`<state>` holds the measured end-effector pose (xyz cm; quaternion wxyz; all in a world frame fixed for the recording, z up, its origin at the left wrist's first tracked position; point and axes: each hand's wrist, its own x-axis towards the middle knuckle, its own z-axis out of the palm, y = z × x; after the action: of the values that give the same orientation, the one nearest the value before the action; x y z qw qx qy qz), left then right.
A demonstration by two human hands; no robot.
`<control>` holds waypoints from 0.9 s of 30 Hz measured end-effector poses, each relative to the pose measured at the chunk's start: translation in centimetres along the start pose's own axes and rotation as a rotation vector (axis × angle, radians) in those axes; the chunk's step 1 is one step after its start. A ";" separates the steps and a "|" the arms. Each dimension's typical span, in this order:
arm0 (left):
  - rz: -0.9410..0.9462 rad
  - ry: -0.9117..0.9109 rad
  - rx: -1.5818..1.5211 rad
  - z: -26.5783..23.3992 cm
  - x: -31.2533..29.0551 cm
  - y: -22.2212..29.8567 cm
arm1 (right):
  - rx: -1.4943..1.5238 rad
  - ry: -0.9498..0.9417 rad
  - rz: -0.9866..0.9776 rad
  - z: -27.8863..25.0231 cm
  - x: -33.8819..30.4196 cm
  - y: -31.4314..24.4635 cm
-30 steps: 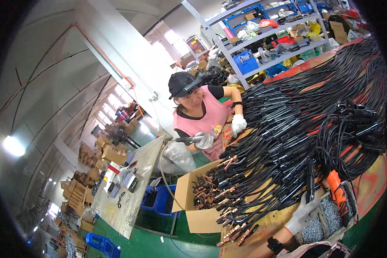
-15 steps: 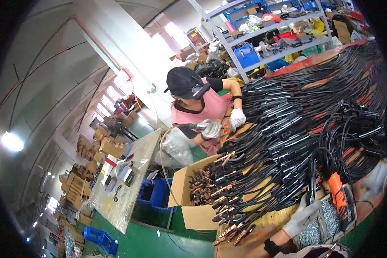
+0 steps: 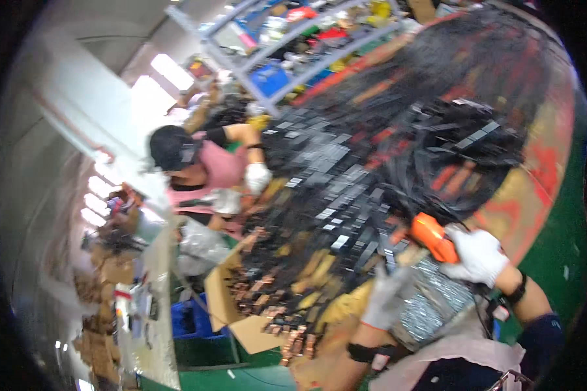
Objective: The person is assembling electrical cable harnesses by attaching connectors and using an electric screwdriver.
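Note:
Motion smears the picture. My right hand (image 3: 479, 256), in a white glove, is closed round an orange power tool (image 3: 432, 238); its exact kind is not clear. To its left, my left hand (image 3: 390, 296), in a greyish glove, is closed on a black tubular cable handle (image 3: 387, 251), which points up and away. Just below both hands lie small silvery screws (image 3: 422, 306) in a container split by a divider. Many more black handles with cables (image 3: 336, 176) cover the table beyond, and copper-coloured ends (image 3: 297, 339) stick out at its near left edge.
A coil of black cables (image 3: 411, 163) lies beyond my right hand on the red-stained table (image 3: 535, 195). Across at the left, a co-worker (image 3: 205, 166) in pink wears white gloves. An open cardboard box (image 3: 225, 290) adjoins the table. Grey shelving (image 3: 251, 85) stands behind.
The view has swung to the right, so the scene has shifted left. My right hand has come into view and taken hold of the orange power tool. My left hand still holds a black handle.

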<state>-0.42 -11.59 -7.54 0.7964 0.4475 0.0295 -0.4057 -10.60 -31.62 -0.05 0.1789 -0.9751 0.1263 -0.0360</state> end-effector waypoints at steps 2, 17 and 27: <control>-0.049 -0.171 -0.062 -0.8 1.2 -0.5 | 0.107 -0.127 0.151 -0.7 -0.2 1.5; 0.044 -0.148 -0.090 1.9 -0.3 -0.5 | 0.909 1.269 -0.134 -12.0 -14.3 19.0; 0.029 -0.180 -0.098 0.6 0.3 -0.1 | 1.306 1.017 -0.226 -15.0 -17.2 16.6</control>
<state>-0.52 -12.25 -7.39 0.8224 0.3704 -0.0286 -0.4309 -32.77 -47.24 7.58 0.6247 -0.5469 0.0467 -0.5554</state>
